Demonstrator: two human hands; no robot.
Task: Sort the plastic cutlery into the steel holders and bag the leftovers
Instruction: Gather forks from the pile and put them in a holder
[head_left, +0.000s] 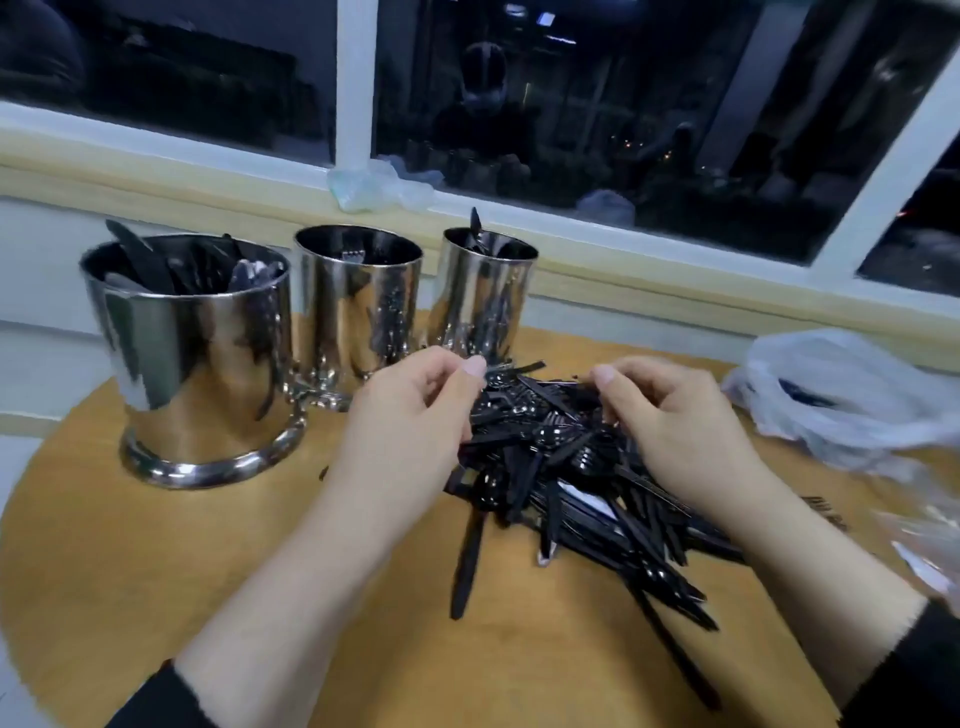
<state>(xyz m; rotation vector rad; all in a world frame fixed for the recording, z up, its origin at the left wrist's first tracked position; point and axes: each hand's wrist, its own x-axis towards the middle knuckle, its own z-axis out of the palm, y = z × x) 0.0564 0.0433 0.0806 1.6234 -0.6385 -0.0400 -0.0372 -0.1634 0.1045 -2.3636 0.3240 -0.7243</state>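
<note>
A heap of black plastic cutlery lies in the middle of the round wooden table. My left hand has its fingers curled into the heap's far left edge and pinches black pieces there. At the heap's far right, my right hand grips several pieces with curled fingers. Three steel holders stand at the back. The left holder is packed with black knives. The middle holder shows fork tips inside. The right holder has one piece sticking up.
A thin clear plastic bag lies at the table's right edge, with more clear plastic nearer me. A crumpled plastic bag sits on the window sill behind the holders. The dark window is close behind the table.
</note>
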